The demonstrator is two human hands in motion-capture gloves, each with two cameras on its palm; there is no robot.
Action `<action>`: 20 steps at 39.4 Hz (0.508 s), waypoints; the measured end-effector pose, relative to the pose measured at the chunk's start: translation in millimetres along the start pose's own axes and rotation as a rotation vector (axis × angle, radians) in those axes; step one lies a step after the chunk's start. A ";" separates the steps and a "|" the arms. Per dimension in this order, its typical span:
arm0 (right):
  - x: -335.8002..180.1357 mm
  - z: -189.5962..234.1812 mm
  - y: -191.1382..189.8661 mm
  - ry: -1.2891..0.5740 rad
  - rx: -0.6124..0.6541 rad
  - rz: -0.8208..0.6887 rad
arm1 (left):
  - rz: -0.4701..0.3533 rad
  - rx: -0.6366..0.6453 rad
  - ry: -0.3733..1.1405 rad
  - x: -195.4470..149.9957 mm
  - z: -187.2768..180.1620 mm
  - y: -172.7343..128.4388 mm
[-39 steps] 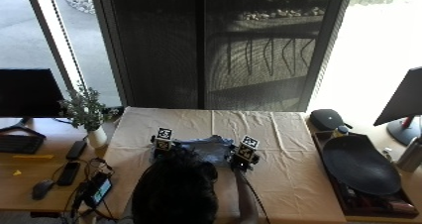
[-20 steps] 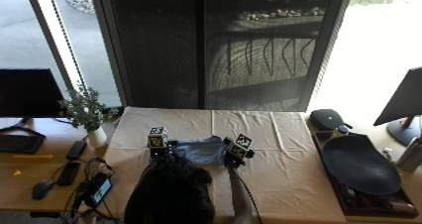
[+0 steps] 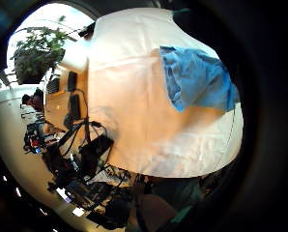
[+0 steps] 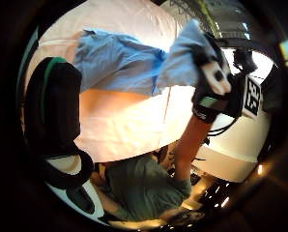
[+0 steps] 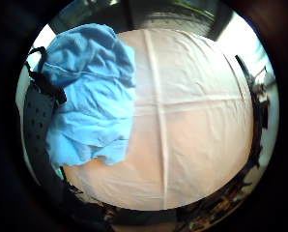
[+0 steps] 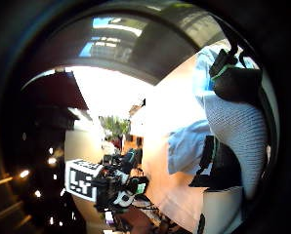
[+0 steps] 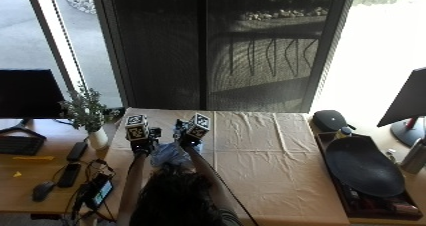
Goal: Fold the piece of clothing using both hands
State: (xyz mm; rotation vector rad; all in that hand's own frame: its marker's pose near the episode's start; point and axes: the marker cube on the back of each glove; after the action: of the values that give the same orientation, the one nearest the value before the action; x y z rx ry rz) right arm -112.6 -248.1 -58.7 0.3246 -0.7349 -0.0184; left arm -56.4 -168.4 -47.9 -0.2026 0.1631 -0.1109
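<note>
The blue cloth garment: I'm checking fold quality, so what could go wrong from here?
1. The crumpled blue cloth garment is lifted and bunched between the left hand and the right hand, so the fold may trap wrinkles.
2. It hangs near the left edge of the cream tablecloth; a loose corner could drape off the edge.
3. In the outside view the person's head hides its lower part, so skewed edges might go unnoticed there.

**Blue garment bunched at the near left of the surface**

The blue garment sits crumpled and creased on the cream-covered surface, toward its left side, close to the person's edge. One part lifts off the cloth; the rest lies rumpled flat, its edges uneven and partly doubled over.
</note>
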 end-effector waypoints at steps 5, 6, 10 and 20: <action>-46.6 59.8 22.1 0.131 -0.013 -0.118 | -0.037 0.086 0.017 -21.8 -2.2 -0.8; -48.6 72.2 26.1 0.153 -0.028 -0.134 | -0.042 0.088 0.022 -24.2 -2.0 1.7; -42.0 107.1 43.5 0.262 -0.087 -0.143 | -0.054 0.076 0.028 -35.9 7.3 -0.5; -39.3 97.0 60.7 0.136 -0.338 -0.293 | -0.066 0.070 0.022 -39.0 16.4 -1.5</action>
State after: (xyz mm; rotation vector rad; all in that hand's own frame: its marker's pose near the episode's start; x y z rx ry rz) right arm -211.8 -212.9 0.9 0.1057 -0.5326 -0.3902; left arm -92.0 -161.9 -25.9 -0.1366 0.1744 -0.1840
